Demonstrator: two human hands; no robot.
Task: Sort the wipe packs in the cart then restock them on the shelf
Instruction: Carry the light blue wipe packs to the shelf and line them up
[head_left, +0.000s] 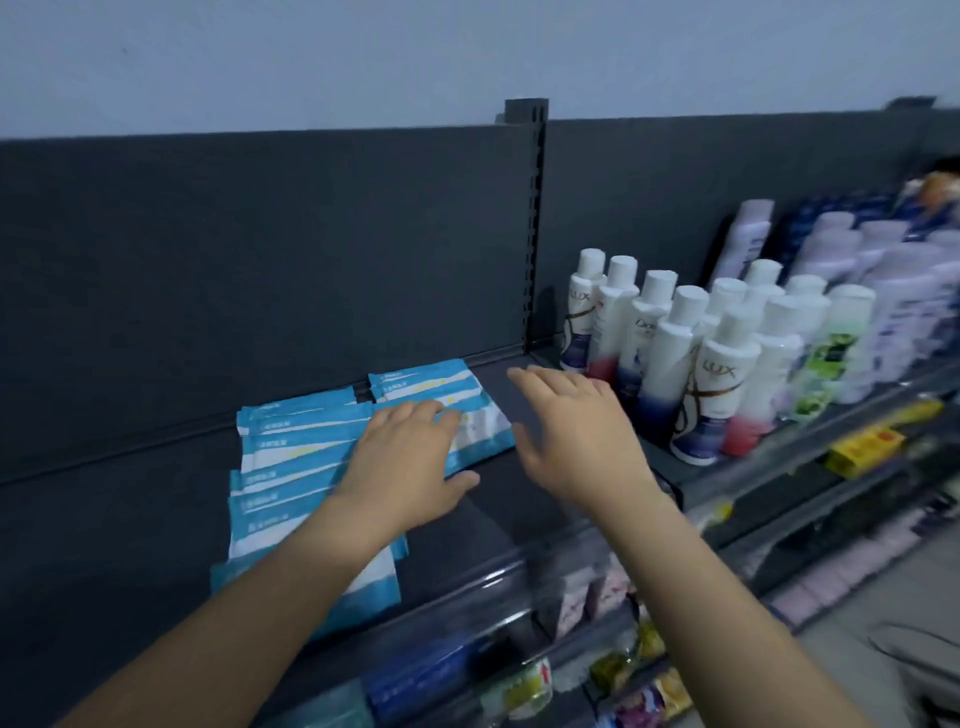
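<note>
Restocking underway: blue packs (311, 457) lie overlapped on shelf (519, 499) left part. Left hand (405, 457) flat on packs; right hand (576, 431) spread, empty. Cart unseen.

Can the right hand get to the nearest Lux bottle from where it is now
Probably yes. The right hand is open and empty above bare shelf, and the nearest Lux bottle stands at the front of its group just to the right, with nothing between them. The left hand rests on the wipe packs, out of the way.

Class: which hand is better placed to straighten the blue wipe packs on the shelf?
Left. The left hand already lies flat on the blue wipe packs; the right hand hovers open beside them.
</note>
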